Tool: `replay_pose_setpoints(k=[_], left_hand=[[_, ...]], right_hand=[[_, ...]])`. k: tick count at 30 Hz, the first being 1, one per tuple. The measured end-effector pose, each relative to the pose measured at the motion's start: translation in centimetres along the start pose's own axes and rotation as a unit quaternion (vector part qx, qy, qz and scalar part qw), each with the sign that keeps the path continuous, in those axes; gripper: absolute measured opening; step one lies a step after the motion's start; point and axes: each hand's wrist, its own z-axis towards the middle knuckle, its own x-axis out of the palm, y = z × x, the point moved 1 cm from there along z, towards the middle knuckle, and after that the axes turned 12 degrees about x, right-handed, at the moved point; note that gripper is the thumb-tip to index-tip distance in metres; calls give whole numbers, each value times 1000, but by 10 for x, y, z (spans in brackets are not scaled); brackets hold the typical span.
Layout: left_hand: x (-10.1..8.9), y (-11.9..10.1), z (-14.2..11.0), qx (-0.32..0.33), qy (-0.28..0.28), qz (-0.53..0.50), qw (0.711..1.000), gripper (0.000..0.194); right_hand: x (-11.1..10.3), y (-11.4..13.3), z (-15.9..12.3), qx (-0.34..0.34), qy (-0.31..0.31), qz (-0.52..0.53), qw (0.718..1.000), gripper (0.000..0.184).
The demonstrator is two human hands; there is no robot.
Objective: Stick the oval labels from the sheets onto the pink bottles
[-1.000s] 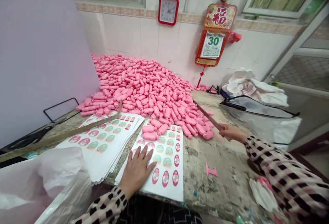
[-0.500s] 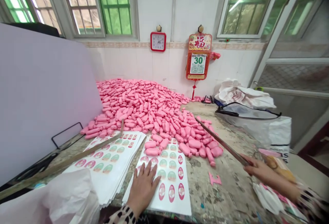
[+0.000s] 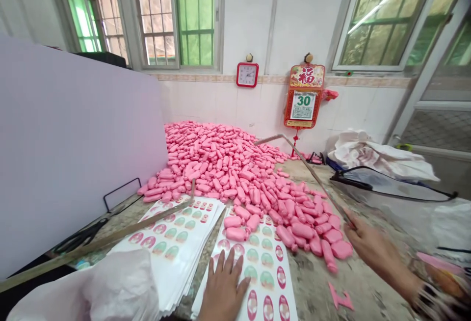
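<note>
The pink pieces (image 3: 221,154) look smooth (plastic-like), the sticker sheets (image 3: 259,267) paper, the tabletop (image 3: 309,286) rough.

White wall (image 3: 245,21), tiled below; barred windows (image 3: 195,21) left, right; red-framed clock (image 3: 247,74), calendar (image 3: 304,97) between

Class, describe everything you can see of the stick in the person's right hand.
The stick is long, thin and brownish, perhaps wooden, though its material is uncertain. Its far end bends sharply into a shorter arm pointing left, giving it a hooked look. The right hand grips the near end. From there the shaft slants up and left in the picture, away from the person, beside the right part of the pile of pink pieces. Whether the tip touches them is hard to tell.
</note>
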Motion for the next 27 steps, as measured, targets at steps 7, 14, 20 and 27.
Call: replay_pose_setpoints(k=[7, 14, 20, 27], left_hand=[[1, 2, 2, 7, -4, -27, 1000, 56], [1, 4, 5, 0, 9, -38, 999, 56], [1, 1, 4, 3, 4, -19, 1000, 56], [-4, -4, 4, 6, 11, 18, 1000, 60]], right_hand=[[8, 154, 50, -73, 40, -28, 996, 53], [58, 269, 75, -207, 61, -52, 975, 50], [91, 288, 71, -229, 82, -77, 967, 48], [96, 222, 34, -262, 84, -116, 954, 55]])
